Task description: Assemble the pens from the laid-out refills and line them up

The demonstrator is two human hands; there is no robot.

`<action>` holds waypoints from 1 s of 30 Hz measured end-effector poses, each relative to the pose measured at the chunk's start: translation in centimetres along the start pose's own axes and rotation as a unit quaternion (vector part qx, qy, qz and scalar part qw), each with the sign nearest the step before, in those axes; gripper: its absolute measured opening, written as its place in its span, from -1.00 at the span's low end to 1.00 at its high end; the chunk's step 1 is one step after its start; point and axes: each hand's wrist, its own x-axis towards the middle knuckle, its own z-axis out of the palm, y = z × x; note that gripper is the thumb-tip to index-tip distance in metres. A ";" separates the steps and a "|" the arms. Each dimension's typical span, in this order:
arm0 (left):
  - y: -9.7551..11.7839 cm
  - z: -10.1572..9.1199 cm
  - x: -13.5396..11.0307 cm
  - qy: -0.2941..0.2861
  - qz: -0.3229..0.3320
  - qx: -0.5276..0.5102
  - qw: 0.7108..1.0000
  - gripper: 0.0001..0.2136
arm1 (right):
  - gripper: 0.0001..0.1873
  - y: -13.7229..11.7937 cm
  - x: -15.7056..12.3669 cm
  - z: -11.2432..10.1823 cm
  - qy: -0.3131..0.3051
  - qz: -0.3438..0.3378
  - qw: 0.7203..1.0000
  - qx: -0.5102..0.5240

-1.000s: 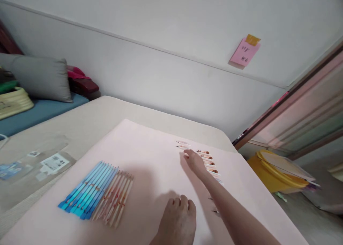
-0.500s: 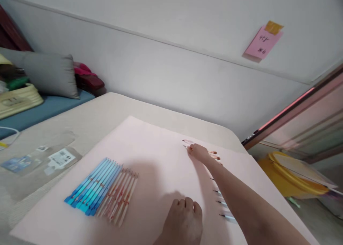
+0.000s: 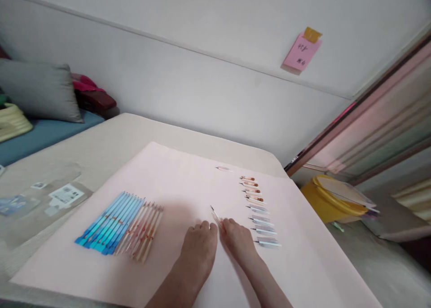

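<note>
My right hand (image 3: 237, 240) rests on the pale pink sheet (image 3: 175, 182) and pinches a thin pen refill (image 3: 215, 215) whose tip points up and away. My left hand (image 3: 198, 249) lies right beside it, fingers curled, fingertips almost touching the refill. A column of several short pen tips (image 3: 257, 209), orange at the far end and bluish nearer, lies just right of my right hand. One loose tip (image 3: 224, 169) lies apart at the far end. A row of blue and pink pen barrels (image 3: 121, 229) lies to the left.
The sheet covers a beige table (image 3: 111, 137). Clear plastic packaging with labels (image 3: 50, 198) lies at the table's left. A grey cushion (image 3: 37, 90) sits on a blue seat at far left. A yellow tub (image 3: 328, 202) stands on the floor at right. A pink note (image 3: 301, 52) hangs on the wall.
My right hand has drawn back from the far end of the tip column to beside my left hand, carrying a refill with it. The column of tips is now uncovered.
</note>
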 end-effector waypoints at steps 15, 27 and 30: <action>-1.8 0.9 1.4 0.018 -0.127 -0.200 0.971 -0.81 | -0.80 1.7 -0.5 -1.3 0.043 0.004 0.997 0.058; 0.5 2.9 0.9 0.015 -0.312 -0.809 0.498 -0.91 | -0.80 -2.4 -1.8 -0.9 -0.020 -0.075 0.993 0.086; 0.2 3.0 1.0 0.021 -0.319 -0.811 0.490 -0.89 | -0.83 -2.4 -1.7 -0.7 -0.032 -0.059 0.992 0.107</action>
